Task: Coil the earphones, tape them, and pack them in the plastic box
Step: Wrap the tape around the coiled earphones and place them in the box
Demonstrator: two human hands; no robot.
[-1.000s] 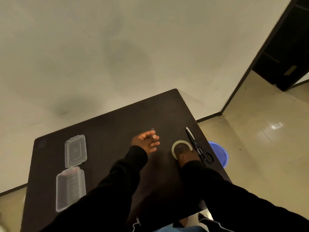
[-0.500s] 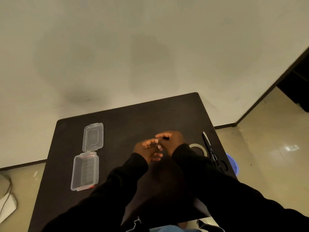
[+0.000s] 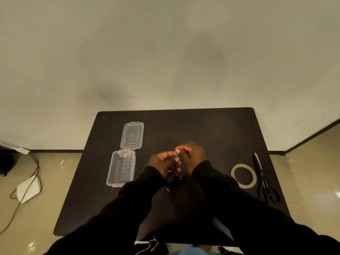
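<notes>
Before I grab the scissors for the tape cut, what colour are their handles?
Black, seen in the head view: the scissors lie beside the tape roll.

Plastic box (image 3: pixel 121 167) left on table (image 3: pixel 211 129); tape (image 3: pixel 243 175), scissors (image 3: pixel 262 178) right.

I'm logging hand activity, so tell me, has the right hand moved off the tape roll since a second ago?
Yes. The right hand has left the tape roll and now meets the left hand mid-table, toward the plastic box.
</notes>
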